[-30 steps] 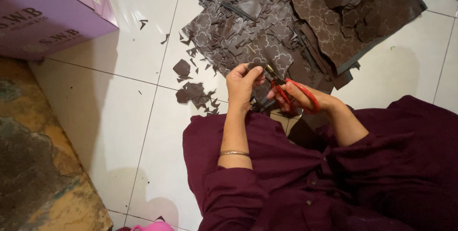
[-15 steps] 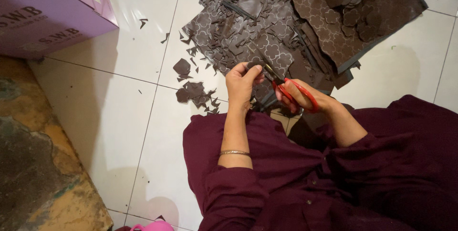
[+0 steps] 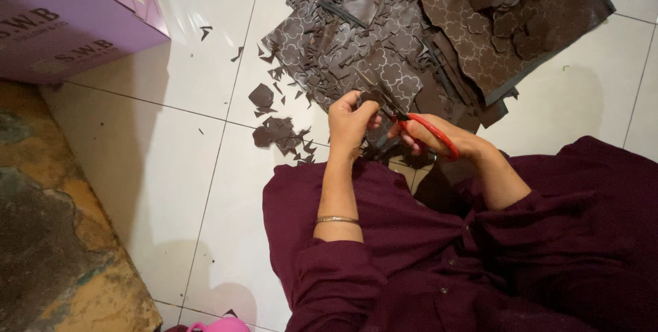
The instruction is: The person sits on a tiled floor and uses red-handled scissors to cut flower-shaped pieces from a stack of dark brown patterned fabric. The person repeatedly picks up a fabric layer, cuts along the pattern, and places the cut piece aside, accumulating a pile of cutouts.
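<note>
My left hand (image 3: 351,125) pinches a small piece of dark brown patterned sheet (image 3: 373,96) just in front of my lap. My right hand (image 3: 430,137) grips red-handled scissors (image 3: 426,126), whose blades point left into that piece. Both hands hover over the white tiled floor (image 3: 171,167), right at the near edge of a big heap of brown sheets and cut-outs (image 3: 411,30) printed with pale flower outlines. A thin bangle (image 3: 337,219) circles my left wrist. Maroon sleeves cover both arms.
Brown offcuts (image 3: 274,130) lie scattered on the tiles left of my hands. A purple cardboard box (image 3: 68,23) stands at the top left. A worn orange-grey mat (image 3: 48,236) covers the floor's left edge. A pink object (image 3: 219,325) peeks in at the bottom.
The hands stay in nearly the same spot. The brown piece has turned a little between the left fingers and the scissors' handles have shifted slightly.
</note>
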